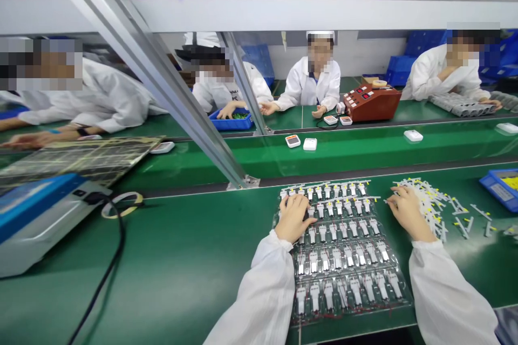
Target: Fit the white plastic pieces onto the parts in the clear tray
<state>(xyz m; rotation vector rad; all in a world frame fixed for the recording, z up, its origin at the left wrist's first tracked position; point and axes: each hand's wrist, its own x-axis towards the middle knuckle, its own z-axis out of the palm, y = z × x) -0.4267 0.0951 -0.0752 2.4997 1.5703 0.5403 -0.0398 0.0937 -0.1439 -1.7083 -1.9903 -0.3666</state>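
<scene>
My left hand [294, 218] rests palm down over the upper left of a clear plastic tray [352, 269], its thumb spread from its fingers. Rows of small white parts [337, 257] with thin red wires sit in the tray's pockets. Yellow bits show on the parts in the upper rows, where narrow pale strips [370, 198] lie across. Just right of the tray, my right hand [410, 213] has its fingers bent and somewhat apart; nothing can be made out between them. It touches or lies beside a loose pile of small white strips with yellow ends [437, 202].
A blue bin [502, 188] with yellow contents stands at far right. At left are a blue-and-grey device [44, 221], its black cable and a tape roll [121, 206]. A metal post [162, 75] rises ahead. Beyond, several co-workers sit across a green conveyor [356, 145] carrying white square devices.
</scene>
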